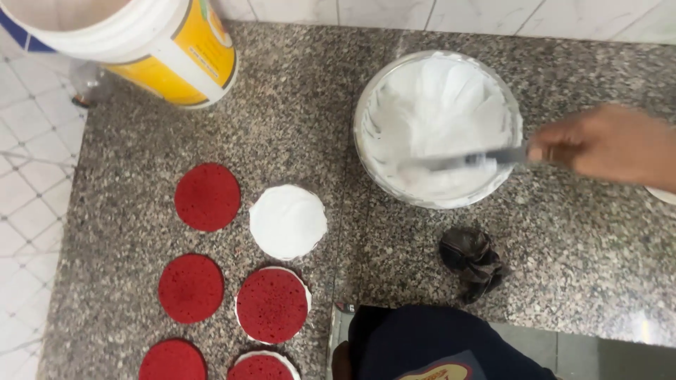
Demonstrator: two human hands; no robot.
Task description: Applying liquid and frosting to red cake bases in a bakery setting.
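My right hand (pixel 611 144) comes in from the right edge, fingers curled tight around the handle of a flat metal spatula (pixel 473 160). The blade lies across the near half of the steel bowl (pixel 364 141), its tip down in the white cream (pixel 436 112) that fills it. The hand itself hangs just outside the bowl's right rim, blurred, so I can't make out each finger. I see no left hand anywhere in the view.

The bowl sits far right on the speckled granite counter (pixel 282 105), close to the tiled back wall. Left of it, near the counter's middle, is a round cake layer spread white with cream (pixel 288 222). Beside that on the left lies a bare red cake round (pixel 207 197). Nearer to me are a second bare red round (pixel 191 288) and a red round on a white layer (pixel 272 305); two more red discs are cut off by the near edge. A yellow and white bucket (pixel 169 49) overhangs the far left corner. A crumpled dark cloth (pixel 472 259) lies just near of the bowl, apart from it.

Open room: bare granite between the bowl and the bucket, and a wide patch right of the cloth. The counter's left edge drops to a tiled floor; the near edge runs by my dark shirt (pixel 436 345).
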